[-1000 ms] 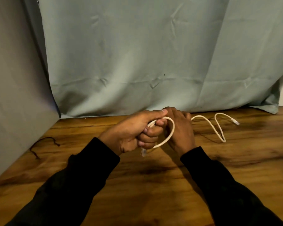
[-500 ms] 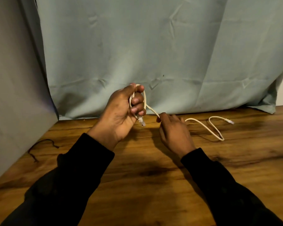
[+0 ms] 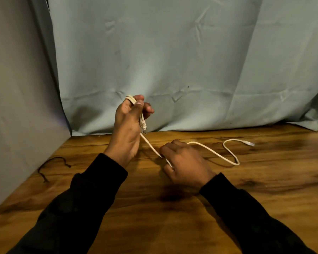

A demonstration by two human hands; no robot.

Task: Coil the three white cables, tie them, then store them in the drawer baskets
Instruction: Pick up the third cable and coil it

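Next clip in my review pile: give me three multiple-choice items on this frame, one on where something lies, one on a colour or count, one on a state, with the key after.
1. Where does the cable's free plug lie?
A. On the table, right of the right hand
B. Inside the left hand
C. On the cloth backdrop

2. How many white cables are in view?
A. Three
B. One
C. Two

3. What is the left hand doing?
A. Resting flat on the table
B. Hanging idle
C. Gripping coiled loops, raised off the table

Key:
1 A: the free plug lies on the table, beyond the right hand.
2 B: a single cable runs from hand to hand and on to the plug.
3 C: the left hand has its fingers curled round the loops, above the wood.
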